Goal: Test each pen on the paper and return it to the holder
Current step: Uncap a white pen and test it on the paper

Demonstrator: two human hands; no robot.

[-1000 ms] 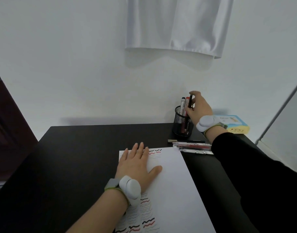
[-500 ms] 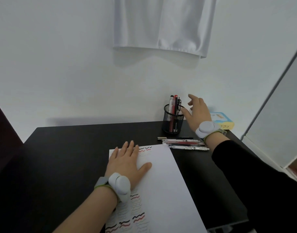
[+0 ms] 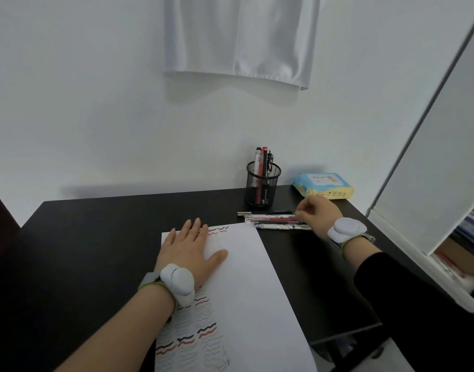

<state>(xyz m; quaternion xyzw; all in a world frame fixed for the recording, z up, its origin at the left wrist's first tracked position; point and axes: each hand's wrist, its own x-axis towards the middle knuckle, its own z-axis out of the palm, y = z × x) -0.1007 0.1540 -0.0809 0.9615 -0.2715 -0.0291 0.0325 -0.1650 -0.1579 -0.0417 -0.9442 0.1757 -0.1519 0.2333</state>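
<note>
Left hand (image 3: pixel 190 248) flat, fingers straight, pressing white wavy-lined paper sheet (image 3: pixel 238 291). Right hand (image 3: pixel 317 214) curled at right ends of loose pens (image 3: pixel 273 220) lying on black table (image 3: pixel 96 237); grip unclear. Black mesh pen holder (image 3: pixel 263 185) behind, upright, holding pens.

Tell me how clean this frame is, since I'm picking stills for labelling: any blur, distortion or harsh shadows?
Head view: wide-angle bending curves the table edge and the wall; soft, even light throws faint shadows behind the pen holder and under the hanging cloth; the right hand looks slightly soft, the left hand fairly sharp.
</note>
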